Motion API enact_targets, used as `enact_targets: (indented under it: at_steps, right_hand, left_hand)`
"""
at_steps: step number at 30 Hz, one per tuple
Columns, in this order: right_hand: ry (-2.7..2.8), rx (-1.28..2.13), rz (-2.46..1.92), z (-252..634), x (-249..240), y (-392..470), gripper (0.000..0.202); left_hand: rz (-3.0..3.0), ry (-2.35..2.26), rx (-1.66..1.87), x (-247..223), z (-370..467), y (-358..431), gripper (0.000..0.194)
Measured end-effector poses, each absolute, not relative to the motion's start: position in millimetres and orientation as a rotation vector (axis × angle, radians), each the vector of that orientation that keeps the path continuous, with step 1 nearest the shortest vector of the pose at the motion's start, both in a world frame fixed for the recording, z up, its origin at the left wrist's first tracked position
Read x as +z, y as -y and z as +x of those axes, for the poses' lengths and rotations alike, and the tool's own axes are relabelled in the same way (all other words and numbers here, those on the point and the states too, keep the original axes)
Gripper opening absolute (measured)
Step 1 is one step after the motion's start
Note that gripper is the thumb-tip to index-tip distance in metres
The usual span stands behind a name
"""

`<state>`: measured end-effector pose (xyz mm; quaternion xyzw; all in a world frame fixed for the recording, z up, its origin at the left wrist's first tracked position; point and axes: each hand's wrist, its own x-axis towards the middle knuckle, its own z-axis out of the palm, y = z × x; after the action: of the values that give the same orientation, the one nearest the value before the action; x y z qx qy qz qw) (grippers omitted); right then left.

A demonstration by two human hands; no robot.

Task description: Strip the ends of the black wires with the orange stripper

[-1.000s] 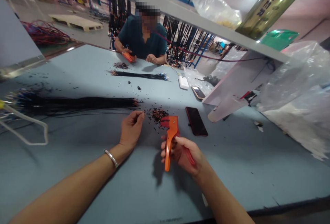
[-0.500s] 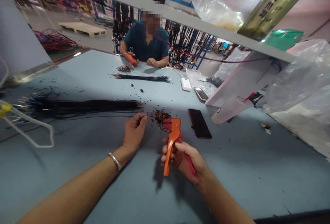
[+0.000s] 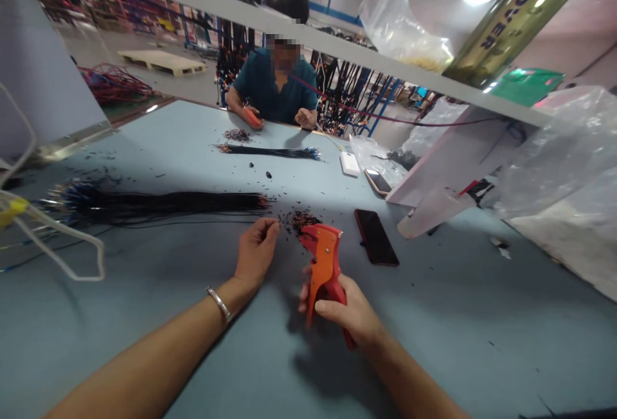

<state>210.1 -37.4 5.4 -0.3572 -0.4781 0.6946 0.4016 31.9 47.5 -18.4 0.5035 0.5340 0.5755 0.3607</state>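
Note:
My left hand point(image 3: 258, 245) pinches the end of a thin black wire point(image 3: 226, 222), which runs off leftward along a bundle of black wires point(image 3: 168, 202). In my right hand point(image 3: 349, 310) is an orange and red wire stripper point(image 3: 326, 252), its jaws pointing left towards the pinched wire but apart from it. Under and beyond the jaws lies a heap of small black and copper-coloured offcuts point(image 3: 295, 218). The bundle's right ends are copper-coloured; blue and silvery terminals point(image 3: 67, 199) show at its left end.
A dark phone point(image 3: 376, 237) lies right of the stripper. A white bent rod point(image 3: 99, 258) juts in from the left. Across the table a co-worker point(image 3: 277, 88) holds an orange tool near another wire bundle point(image 3: 270, 151). A shelf beam point(image 3: 337, 36) spans above; plastic bags point(image 3: 554, 155) sit right.
The stripper has turned in my right hand, showing more of its red side, and its handles are spread differently. My left hand still pinches the wire. The co-worker's free hand has risen.

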Motion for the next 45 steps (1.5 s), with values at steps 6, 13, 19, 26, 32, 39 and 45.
enact_targets:
  at_steps: [6, 13, 19, 26, 32, 39, 45]
  right_hand:
    - [1.497, 1.44, -0.895, 211.7, 1.2, 36.8, 0.039]
    - [1.699, 1.335, -0.962, 210.7, 9.4, 38.7, 0.027]
    - [1.756, 1.344, -0.955, 212.5, 6.5, 37.3, 0.034]
    - [1.803, 1.251, -1.002, 218.6, 9.4, 33.8, 0.03]
    - [1.258, 1.24, -1.094, 228.6, 12.2, 22.8, 0.02]
    - [1.099, 1.225, -1.154, 232.9, 9.7, 17.4, 0.02]
    - [1.302, 1.035, -1.179, 225.1, -12.0, 13.6, 0.016]
  left_hand:
    - [1.295, -1.361, 1.482, -20.9, 31.5, -48.5, 0.019]
    - [1.306, -1.366, 1.479, -17.1, 31.3, -46.7, 0.02]
    - [1.304, -1.362, 1.482, -18.8, 30.4, -47.9, 0.02]
    - [1.306, -1.363, 1.477, -17.5, 30.4, -47.6, 0.021]
    - [1.276, -1.357, 1.49, -18.7, 31.7, -49.4, 0.018]
    - [1.296, -1.353, 1.479, -19.1, 32.6, -50.7, 0.019]
    - [1.309, -1.368, 1.485, -20.7, 33.0, -51.5, 0.019]
